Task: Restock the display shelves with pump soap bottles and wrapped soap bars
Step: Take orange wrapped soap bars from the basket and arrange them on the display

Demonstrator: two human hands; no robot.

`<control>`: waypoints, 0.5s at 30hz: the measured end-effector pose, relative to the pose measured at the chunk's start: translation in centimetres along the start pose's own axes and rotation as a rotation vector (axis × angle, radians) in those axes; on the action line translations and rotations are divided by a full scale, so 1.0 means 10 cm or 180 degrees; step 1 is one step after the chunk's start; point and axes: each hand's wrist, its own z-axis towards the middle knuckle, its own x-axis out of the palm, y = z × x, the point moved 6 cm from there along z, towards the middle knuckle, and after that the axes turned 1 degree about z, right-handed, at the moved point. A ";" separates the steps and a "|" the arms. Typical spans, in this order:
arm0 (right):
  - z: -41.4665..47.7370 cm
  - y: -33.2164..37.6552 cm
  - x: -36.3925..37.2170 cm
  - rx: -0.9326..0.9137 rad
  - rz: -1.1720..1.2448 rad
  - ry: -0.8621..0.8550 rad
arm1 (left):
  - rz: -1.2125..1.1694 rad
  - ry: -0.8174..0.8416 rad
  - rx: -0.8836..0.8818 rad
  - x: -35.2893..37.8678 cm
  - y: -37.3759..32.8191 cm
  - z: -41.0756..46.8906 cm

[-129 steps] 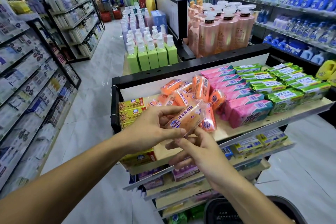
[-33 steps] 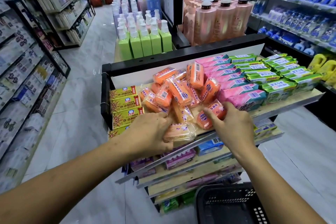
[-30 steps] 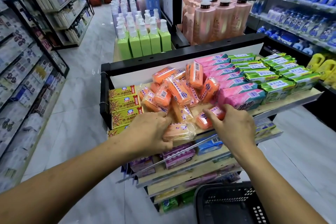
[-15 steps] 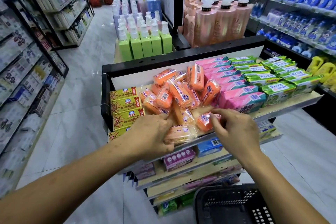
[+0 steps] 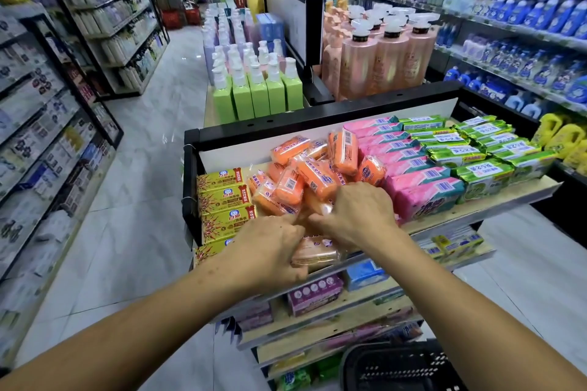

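Observation:
A loose pile of orange wrapped soap bars (image 5: 313, 168) lies on the top display shelf (image 5: 495, 201), between yellow boxed bars (image 5: 222, 197) and pink bars (image 5: 422, 181). My left hand (image 5: 266, 252) grips a pale orange wrapped bar (image 5: 314, 253) at the shelf's front lip. My right hand (image 5: 359, 216) lies on the near edge of the pile with its fingers curled, pinching an orange bar that it mostly hides. The fingertips of the two hands almost meet. Green pump soap bottles (image 5: 259, 92) stand in rows behind the shelf.
Green wrapped bars (image 5: 482, 155) fill the shelf's right end. Large pink pump bottles (image 5: 387, 57) stand behind a black divider. Lower shelves (image 5: 317, 295) hold more packs. A black basket (image 5: 403, 365) sits on the floor at bottom right. The aisle floor (image 5: 143, 184) runs on the left.
My right hand has slid left along the pile's front until it meets my left hand, covering the orange bar it was pinching. My left hand stays on the pale bar at the front edge.

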 end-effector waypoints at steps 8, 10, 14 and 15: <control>0.02 -0.06 -0.02 0.0072 0.0471 0.0058 | -0.0078 -0.0027 0.0004 -0.01 0.00 0.01; 0.02 -0.13 -0.05 0.0149 0.0829 0.0051 | -0.0045 0.0003 -0.0021 -0.01 0.00 0.01; 0.11 -0.26 -0.17 0.0143 0.1333 0.0028 | -0.0018 -0.0022 -0.0059 -0.01 -0.01 0.04; 0.13 -0.28 -0.19 0.0129 0.1337 0.0100 | -0.0014 -0.0028 -0.0059 -0.01 -0.02 0.05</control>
